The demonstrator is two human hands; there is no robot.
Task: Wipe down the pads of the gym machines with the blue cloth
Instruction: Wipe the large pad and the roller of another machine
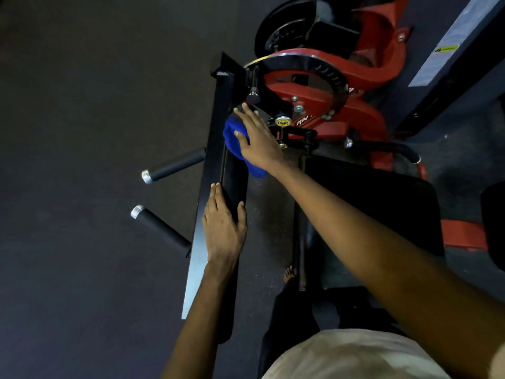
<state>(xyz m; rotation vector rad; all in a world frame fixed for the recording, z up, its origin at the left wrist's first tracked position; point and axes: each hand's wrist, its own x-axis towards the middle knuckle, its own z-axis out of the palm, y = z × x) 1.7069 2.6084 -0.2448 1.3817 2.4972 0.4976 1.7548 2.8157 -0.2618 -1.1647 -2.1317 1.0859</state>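
The cloth lies bunched on the far end of the long black pad, under the right hand. This hand is flat: fingers straight and close together, thumb spread sideways, palm pressing the cloth onto the pad. Blue fabric shows beside the thumb and below the wrist.

The left hand rests on the same pad, nearer the person and apart from the right hand. Its fingers lie straight and together along the pad's outer edge, thumb spread to the inner edge. It holds nothing.

Just beyond the right fingertips stand a black knob and the red frame. A black beam runs just beside the pad, outside the left hand; two grips project from it over open floor. Inside both hands, a strip of floor separates the pad from the seat.
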